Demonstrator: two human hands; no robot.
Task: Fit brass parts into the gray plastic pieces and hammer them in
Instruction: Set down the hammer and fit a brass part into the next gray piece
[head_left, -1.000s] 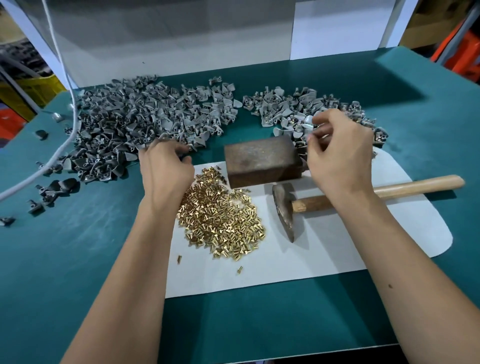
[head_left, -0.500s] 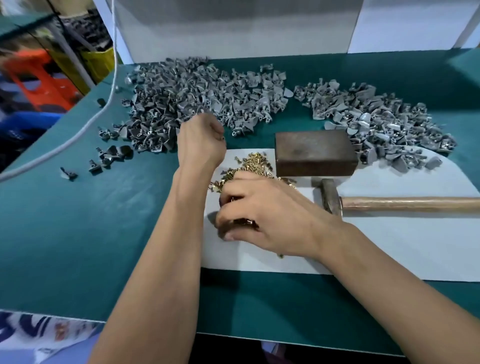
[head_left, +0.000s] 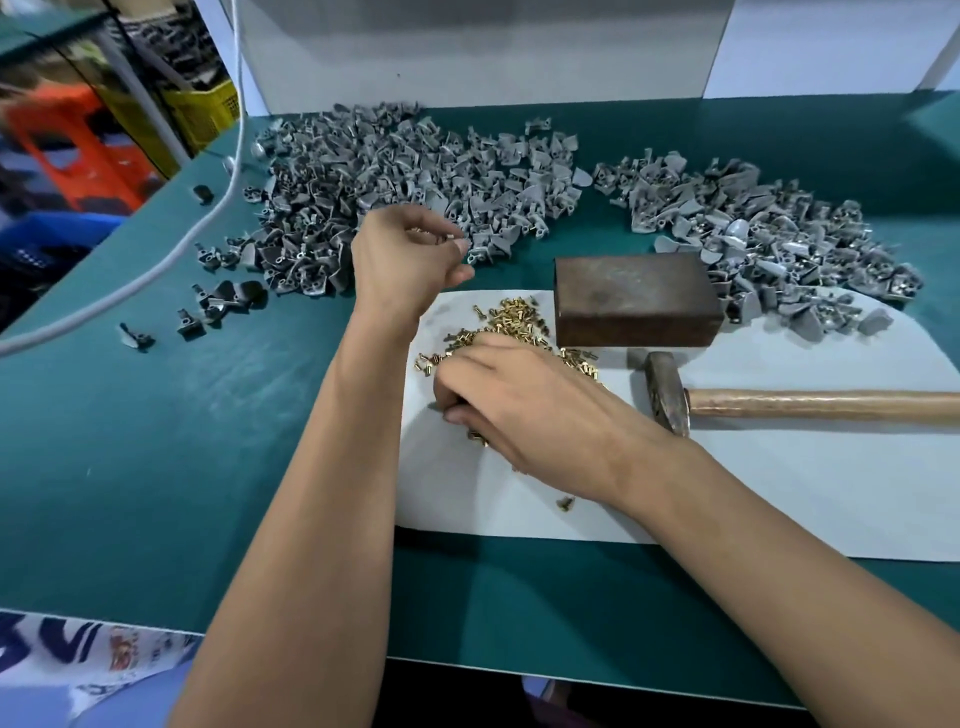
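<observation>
A large heap of gray plastic pieces covers the back left of the green table; a second heap lies at the back right. Small brass parts are piled on a white sheet. My left hand hovers at the near edge of the left heap with fingers curled, pinching a small gray piece. My right hand lies palm down over the brass pile, fingers curled into the parts. A hammer with a wooden handle rests on the sheet, beside a rusty metal block.
A white cable runs across the table's left side. A few stray gray pieces lie left of the heap. Orange, yellow and blue crates stand beyond the left edge. A white wall panel closes the back.
My right hand came from the right gray heap down onto the brass pile. My left hand lifted slightly off the left heap. The view swung left.
</observation>
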